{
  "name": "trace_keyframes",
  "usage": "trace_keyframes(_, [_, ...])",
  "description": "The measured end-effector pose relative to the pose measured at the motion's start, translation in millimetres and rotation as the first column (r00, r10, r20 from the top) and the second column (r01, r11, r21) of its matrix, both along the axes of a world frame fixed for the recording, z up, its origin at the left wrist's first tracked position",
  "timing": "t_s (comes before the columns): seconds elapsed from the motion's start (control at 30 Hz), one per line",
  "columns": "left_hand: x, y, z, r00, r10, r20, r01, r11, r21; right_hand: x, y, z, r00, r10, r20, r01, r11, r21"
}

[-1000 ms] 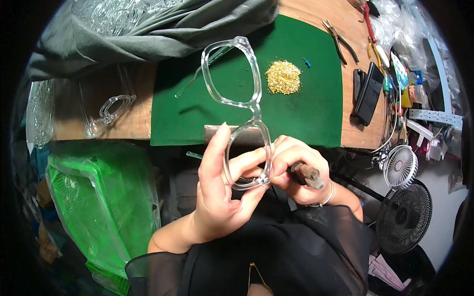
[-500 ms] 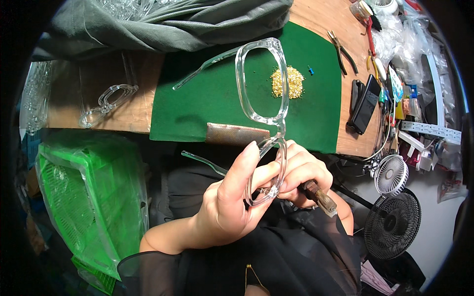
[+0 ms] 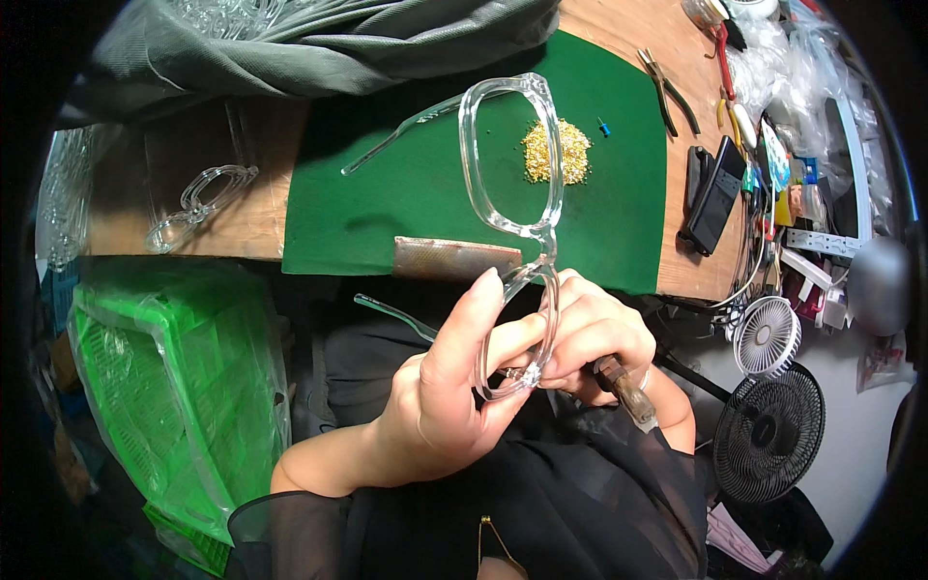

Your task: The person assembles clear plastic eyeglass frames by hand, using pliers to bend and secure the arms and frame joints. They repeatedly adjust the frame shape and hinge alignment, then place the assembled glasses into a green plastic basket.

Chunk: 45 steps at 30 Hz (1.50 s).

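My left hand (image 3: 435, 396) is closed around the lower rim of a clear plastic eyeglass frame (image 3: 548, 249), thumb up along one side. The frame stands on end, with one lens opening above the other, both temples pointing left. Close beside it, my right hand (image 3: 609, 329) curls round a tool with a worn brown handle (image 3: 628, 394), its butt pointing down and right. The tool's working end is hidden behind fingers. Right fingertips meet the frame near its lower hinge. Behind the frame, a heap of tiny gold-coloured parts (image 3: 556, 155) lies on a green mat (image 3: 377, 217).
A rusty metal strip (image 3: 454, 259) lies at the mat's near edge. Pliers (image 3: 665, 92) and a black phone (image 3: 717, 198) are to the right. More clear frames (image 3: 198, 205) lie left, beside grey cloth (image 3: 367, 63). A green basket (image 3: 164, 377) and two fans (image 3: 770, 435) flank me.
The table and its contents have shifted slightly left and up in the picture. Both hands keep their grip on the frame and tool, with hardly any movement.
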<state>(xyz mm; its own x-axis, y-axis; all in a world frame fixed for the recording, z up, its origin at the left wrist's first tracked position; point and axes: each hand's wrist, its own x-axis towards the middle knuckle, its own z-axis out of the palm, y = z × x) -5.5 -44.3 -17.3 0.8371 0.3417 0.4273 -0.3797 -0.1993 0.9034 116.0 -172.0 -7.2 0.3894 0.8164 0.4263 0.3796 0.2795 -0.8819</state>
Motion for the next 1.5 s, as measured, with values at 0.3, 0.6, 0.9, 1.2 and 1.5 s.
trace_keyframes(0.3, [-1.3,-1.1,-1.1,0.999,-0.046,-0.023,0.045,0.998,-0.042,0.4,-3.9,-3.5,1.000,-0.008,0.010,0.008,1.000,0.007])
trace_keyframes(0.6, [-3.3,-2.2,0.5,0.989,-0.136,-0.053,0.123,0.971,-0.203,1.5,-5.5,2.5,0.995,0.001,0.097,0.003,0.999,-0.038])
trace_keyframes(0.9, [-3.2,1.2,1.0,0.987,-0.143,-0.069,0.131,0.980,-0.153,0.8,-3.2,-0.5,0.993,-0.015,0.116,0.015,1.000,-0.002])
trace_keyframes(1.2, [-6.0,6.9,0.1,0.971,-0.211,-0.115,0.191,0.968,-0.165,-1.1,-3.3,0.2,0.997,-0.022,0.079,0.023,1.000,-0.013])
trace_keyframes(1.5, [-8.0,7.7,0.7,0.962,-0.233,-0.142,0.208,0.963,-0.173,-2.6,-3.1,4.9,0.993,-0.026,0.113,0.032,0.999,-0.043])
